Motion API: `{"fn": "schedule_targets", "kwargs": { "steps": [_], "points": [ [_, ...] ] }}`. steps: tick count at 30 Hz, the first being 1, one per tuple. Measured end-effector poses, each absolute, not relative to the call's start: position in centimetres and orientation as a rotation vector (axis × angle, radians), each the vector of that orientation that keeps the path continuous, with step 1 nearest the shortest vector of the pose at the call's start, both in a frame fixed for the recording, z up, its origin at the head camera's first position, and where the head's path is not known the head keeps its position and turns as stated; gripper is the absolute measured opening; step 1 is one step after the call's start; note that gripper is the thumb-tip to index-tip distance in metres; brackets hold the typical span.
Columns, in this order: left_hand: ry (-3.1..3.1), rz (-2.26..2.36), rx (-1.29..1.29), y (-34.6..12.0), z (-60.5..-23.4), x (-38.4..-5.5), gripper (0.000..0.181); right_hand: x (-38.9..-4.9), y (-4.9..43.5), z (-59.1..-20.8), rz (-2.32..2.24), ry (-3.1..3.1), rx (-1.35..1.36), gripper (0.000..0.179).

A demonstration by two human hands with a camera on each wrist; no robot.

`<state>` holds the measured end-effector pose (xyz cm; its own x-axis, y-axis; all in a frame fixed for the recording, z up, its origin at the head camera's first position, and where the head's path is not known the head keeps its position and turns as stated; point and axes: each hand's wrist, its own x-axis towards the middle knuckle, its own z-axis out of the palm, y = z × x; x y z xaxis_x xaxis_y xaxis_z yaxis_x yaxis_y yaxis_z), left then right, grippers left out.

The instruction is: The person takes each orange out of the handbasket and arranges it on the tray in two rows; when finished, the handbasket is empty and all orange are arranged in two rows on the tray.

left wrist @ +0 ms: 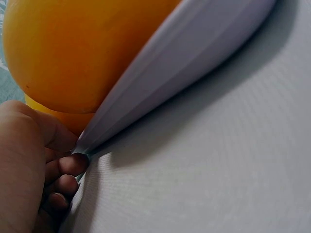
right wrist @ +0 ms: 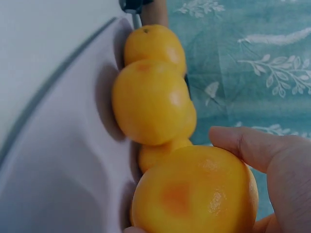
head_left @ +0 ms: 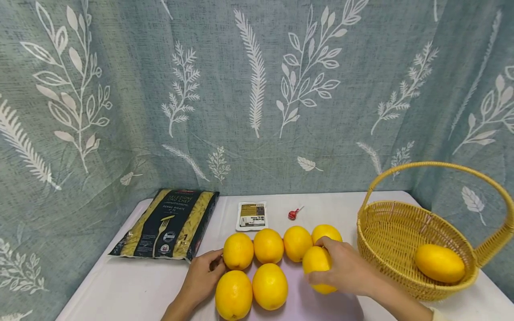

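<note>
Several oranges (head_left: 270, 286) sit in two rows on a pale purple tray (head_left: 337, 307). At the tray's left side my left hand (head_left: 202, 276) pinches its rim (left wrist: 131, 82) between thumb and fingers, close beside an orange (left wrist: 73, 53) in the left wrist view. My right hand (head_left: 347, 266) grips an orange (head_left: 316, 259) over the right part of the tray, thumb on the far side and fingers on the near side. The same orange (right wrist: 194, 191) fills the lower part of the right wrist view, with more oranges (right wrist: 151, 102) lined up beyond it.
A yellow wicker basket (head_left: 385, 263) with a tall handle stands at the right, one elongated-looking orange fruit (head_left: 439, 263) inside. A pasta bag (head_left: 166, 225) lies at the left. Behind the oranges are a small flat packet (head_left: 251, 216) and a red lollipop (head_left: 293, 215). A patterned curtain (head_left: 225, 111) hangs behind.
</note>
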<state>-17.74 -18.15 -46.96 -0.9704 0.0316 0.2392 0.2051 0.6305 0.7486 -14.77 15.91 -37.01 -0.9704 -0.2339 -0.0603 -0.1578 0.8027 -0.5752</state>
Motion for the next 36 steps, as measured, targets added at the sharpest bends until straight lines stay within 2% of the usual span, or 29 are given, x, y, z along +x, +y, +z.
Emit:
{"fn": "schedule_targets", "kwargs": {
  "steps": [18, 36],
  "points": [
    [-2.648, -1.277, -0.195, -18.1, -47.0, -17.8, 0.024, -14.0, 14.2, -40.2, -1.017, 2.817, -0.436, 0.075],
    [-2.659, -1.250, -0.200, -18.2, -47.0, -17.8, 0.028, -13.9, 14.6, -39.8, -1.010, 2.803, -0.477, 0.057]
  ]
}}
